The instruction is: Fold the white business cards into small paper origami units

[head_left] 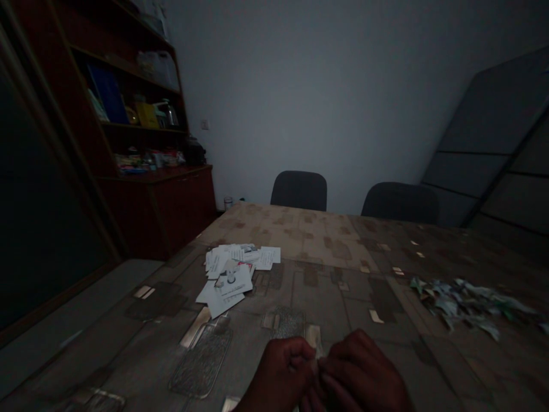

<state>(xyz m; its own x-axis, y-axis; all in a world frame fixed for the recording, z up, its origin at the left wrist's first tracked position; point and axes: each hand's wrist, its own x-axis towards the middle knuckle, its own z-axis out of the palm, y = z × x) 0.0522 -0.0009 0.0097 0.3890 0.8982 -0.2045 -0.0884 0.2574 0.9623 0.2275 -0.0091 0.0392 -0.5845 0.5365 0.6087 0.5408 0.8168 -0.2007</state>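
My left hand [285,369] and my right hand [360,372] meet low in the middle of the view, just above the table's near side. Both are closed, fingertips pinched together on a small pale piece of paper [318,353]; most of it is hidden by the fingers. Ahead and to the left lies a loose pile of white printed paper pieces [231,277], overlapping one another. Over to the right is a heap of crumpled or folded paper bits [467,300], whitish with some green.
A patterned brown cloth covers the table [326,274]. Two dark chairs, one at the middle [299,190] and one to the right [398,201], stand along the far edge. A reddish-brown cabinet [171,212] with filled shelves is at the left. The room is dim.
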